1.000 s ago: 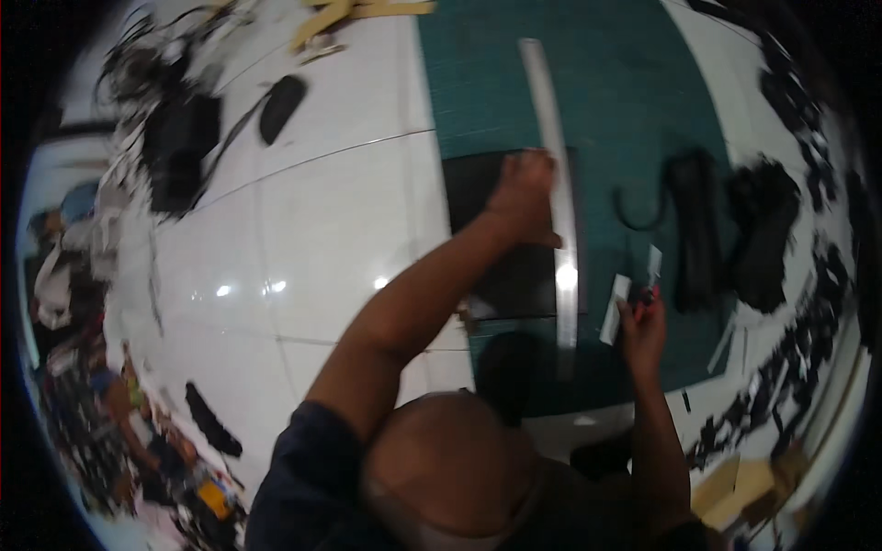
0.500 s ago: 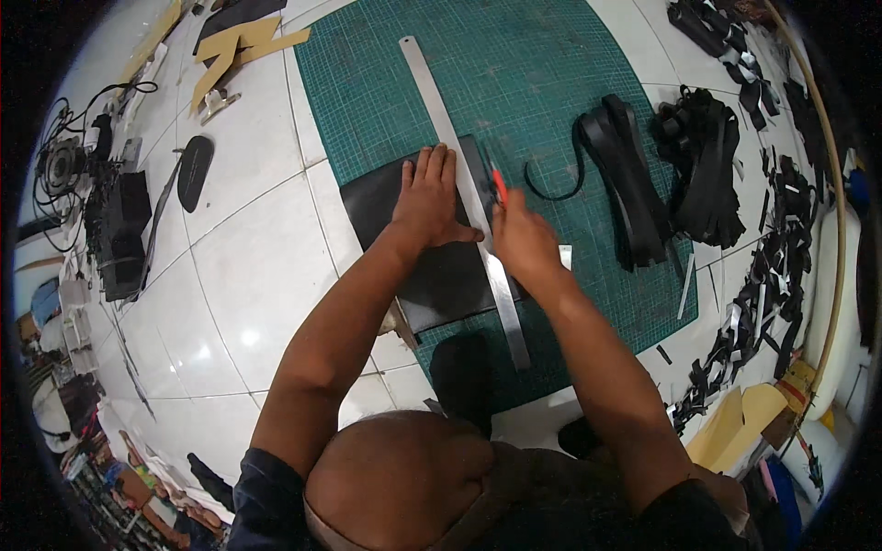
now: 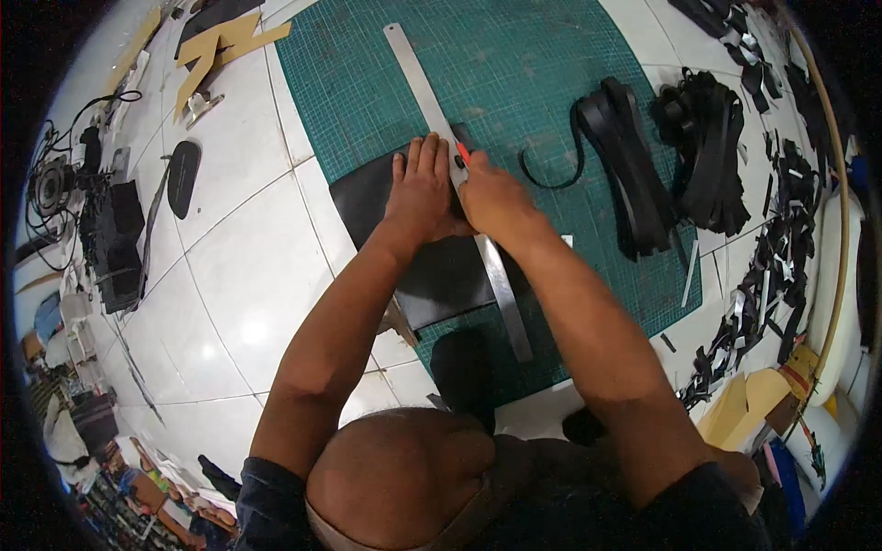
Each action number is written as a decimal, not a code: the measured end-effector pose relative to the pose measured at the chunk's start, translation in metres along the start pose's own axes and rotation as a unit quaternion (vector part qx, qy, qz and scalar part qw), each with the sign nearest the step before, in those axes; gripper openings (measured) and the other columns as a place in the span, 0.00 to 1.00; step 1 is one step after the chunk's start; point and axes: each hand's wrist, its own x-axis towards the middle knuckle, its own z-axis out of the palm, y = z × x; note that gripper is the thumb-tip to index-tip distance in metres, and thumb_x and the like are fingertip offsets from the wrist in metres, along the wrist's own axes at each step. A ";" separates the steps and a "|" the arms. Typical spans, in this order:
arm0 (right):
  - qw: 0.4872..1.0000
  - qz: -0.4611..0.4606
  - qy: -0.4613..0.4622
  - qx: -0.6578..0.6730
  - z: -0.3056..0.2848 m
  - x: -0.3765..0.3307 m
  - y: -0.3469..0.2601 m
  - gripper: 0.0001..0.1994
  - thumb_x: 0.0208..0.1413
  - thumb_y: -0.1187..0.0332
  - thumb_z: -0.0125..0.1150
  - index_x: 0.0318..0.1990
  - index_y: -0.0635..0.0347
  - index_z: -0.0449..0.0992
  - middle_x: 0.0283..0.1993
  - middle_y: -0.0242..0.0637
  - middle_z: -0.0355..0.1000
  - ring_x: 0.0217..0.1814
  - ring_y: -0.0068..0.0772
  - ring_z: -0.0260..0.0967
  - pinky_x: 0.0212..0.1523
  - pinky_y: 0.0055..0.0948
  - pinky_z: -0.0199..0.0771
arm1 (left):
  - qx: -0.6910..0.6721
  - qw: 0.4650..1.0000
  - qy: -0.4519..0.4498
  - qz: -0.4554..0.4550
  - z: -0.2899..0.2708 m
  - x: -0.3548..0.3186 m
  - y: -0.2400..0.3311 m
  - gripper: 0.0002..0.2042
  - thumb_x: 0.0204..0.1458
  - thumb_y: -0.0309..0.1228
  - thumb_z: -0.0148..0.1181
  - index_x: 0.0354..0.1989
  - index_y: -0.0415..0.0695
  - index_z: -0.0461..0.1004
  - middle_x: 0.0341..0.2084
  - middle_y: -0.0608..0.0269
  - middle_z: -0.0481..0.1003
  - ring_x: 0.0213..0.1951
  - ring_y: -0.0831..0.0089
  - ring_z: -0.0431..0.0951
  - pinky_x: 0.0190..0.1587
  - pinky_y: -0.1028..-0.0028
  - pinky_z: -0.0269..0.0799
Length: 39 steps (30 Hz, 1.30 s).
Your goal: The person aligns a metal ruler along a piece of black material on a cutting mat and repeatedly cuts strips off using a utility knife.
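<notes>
My left hand (image 3: 421,195) lies flat with fingers outstretched, pressing on a black leather-like sheet (image 3: 455,289) and the left edge of a long steel ruler (image 3: 415,78). My right hand (image 3: 496,200) is closed around a red-handled cutter knife (image 3: 462,152), held against the ruler near its middle. The knife's lower part is hidden in my grip, and its cutting edge is too small to make out. Both ruler ends reach past the sheet onto a green cutting mat (image 3: 542,46). My two hands almost touch across the ruler.
Two bundles of black strips (image 3: 627,174) (image 3: 712,156) lie right of my hands, the first with a loose curled end. Black and silvery scraps (image 3: 735,317) trail along the right. On the left are a black sole-shaped piece (image 3: 185,179) and tan cut pieces (image 3: 216,46).
My right hand with the knife has moved left and slightly away from me, from beside the ruler to against it. My left hand stays pressed on the sheet. The view has shifted slightly.
</notes>
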 end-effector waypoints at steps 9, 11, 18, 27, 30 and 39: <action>0.994 0.043 -0.098 -0.003 0.021 -0.124 0.061 0.14 0.61 0.65 0.50 0.48 0.63 0.59 0.39 0.65 0.72 0.45 0.66 0.72 0.43 0.57 0.70 | 0.012 1.000 0.004 -0.023 -0.001 -0.005 0.005 0.66 0.25 0.59 0.77 0.70 0.33 0.45 0.70 0.47 0.47 0.73 0.51 0.43 0.71 0.48 0.44; 0.987 0.092 -0.130 0.005 0.033 -0.162 0.078 0.13 0.62 0.66 0.50 0.47 0.62 0.58 0.36 0.61 0.73 0.42 0.66 0.73 0.41 0.57 0.71 | 0.016 0.999 0.017 -0.024 0.000 -0.002 0.002 0.66 0.26 0.59 0.76 0.70 0.33 0.45 0.71 0.47 0.46 0.73 0.51 0.43 0.71 0.49 0.44; 0.975 0.143 -0.149 -0.081 0.040 -0.240 0.115 0.10 0.63 0.67 0.48 0.46 0.62 0.60 0.31 0.58 0.74 0.34 0.64 0.75 0.35 0.58 0.71 | 0.025 0.999 0.006 -0.021 0.000 0.003 0.006 0.66 0.26 0.59 0.77 0.70 0.34 0.44 0.71 0.47 0.46 0.73 0.51 0.42 0.71 0.48 0.43; 1.000 0.022 0.012 -0.014 0.001 -0.142 0.059 0.11 0.65 0.64 0.49 0.44 0.63 0.60 0.33 0.60 0.73 0.34 0.67 0.72 0.33 0.58 0.70 | 0.013 1.000 0.023 -0.017 0.001 -0.001 0.002 0.66 0.25 0.57 0.78 0.70 0.32 0.45 0.70 0.45 0.47 0.72 0.49 0.44 0.70 0.46 0.44; 0.998 -0.016 0.060 0.011 0.002 -0.068 0.029 0.12 0.64 0.64 0.48 0.43 0.64 0.61 0.35 0.62 0.73 0.37 0.68 0.72 0.38 0.60 0.69 | -0.007 1.000 0.013 -0.007 0.001 -0.001 0.003 0.66 0.25 0.55 0.78 0.70 0.32 0.45 0.70 0.44 0.47 0.72 0.48 0.45 0.70 0.46 0.44; 0.997 -0.027 0.076 -0.010 0.011 -0.008 -0.005 0.14 0.62 0.64 0.48 0.46 0.68 0.62 0.39 0.64 0.74 0.43 0.67 0.73 0.46 0.58 0.72 | 0.030 0.999 0.026 -0.008 0.012 0.003 -0.007 0.62 0.28 0.50 0.77 0.70 0.33 0.44 0.70 0.45 0.47 0.72 0.49 0.44 0.70 0.46 0.43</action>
